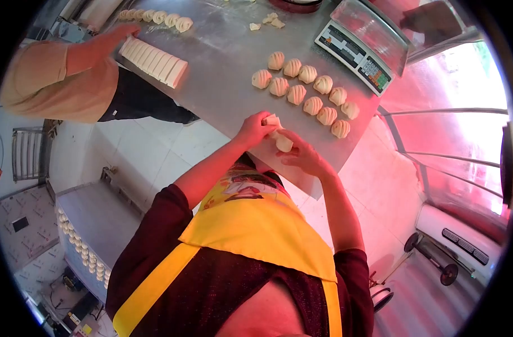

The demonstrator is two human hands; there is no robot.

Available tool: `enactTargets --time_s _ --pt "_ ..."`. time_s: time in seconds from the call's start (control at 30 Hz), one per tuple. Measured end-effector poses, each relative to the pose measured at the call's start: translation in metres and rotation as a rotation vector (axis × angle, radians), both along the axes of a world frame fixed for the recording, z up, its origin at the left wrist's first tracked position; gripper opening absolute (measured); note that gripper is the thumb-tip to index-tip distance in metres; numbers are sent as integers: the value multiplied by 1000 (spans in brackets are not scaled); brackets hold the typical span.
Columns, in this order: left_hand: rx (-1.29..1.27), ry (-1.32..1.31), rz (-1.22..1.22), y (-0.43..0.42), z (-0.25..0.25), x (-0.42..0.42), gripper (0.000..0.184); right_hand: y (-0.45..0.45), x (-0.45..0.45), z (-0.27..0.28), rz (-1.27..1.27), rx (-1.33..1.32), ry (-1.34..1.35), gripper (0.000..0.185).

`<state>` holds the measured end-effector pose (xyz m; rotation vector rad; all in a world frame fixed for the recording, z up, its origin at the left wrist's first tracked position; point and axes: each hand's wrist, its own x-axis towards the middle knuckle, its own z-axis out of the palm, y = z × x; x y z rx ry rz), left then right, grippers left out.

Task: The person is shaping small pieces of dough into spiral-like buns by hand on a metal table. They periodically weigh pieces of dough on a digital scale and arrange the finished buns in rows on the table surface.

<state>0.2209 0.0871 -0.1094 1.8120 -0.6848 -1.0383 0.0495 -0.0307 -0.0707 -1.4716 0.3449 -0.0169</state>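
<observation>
Near the front edge of the steel table (217,84), a pale piece of dough (284,144) is between my two hands. My left hand (255,129) has its fingers closed on the upper end, where a flat strip of the dough sticks out. The fingers of my right hand (302,155) curl round the lower, rounded end. Just beyond my hands, several shaped dough rolls (296,95) with ridged tops lie in two slanting rows. Some of my fingertips are hidden behind the dough.
A digital scale (354,53) stands at the back right. At the left, another person (65,78) reaches a hand to a row of cut dough slices (152,60). More rolls (158,17) and dough scraps (267,22) lie farther back. A second table (105,219) holds small dough pieces at lower left.
</observation>
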Motion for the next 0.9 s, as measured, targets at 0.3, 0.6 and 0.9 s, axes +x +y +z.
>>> enactTargets --time_s 0.3,0.6,0.9 --pt "-114 -239 -256 6 18 -36 18 -14 24 -7 -290 -108 305 30" --pt "-329 -158 15 10 -18 -29 21 -3 31 -57 -550 513 470 25" --pt "-159 248 -197 -6 -40 -12 20 -14 28 -45 -318 320 595 40"
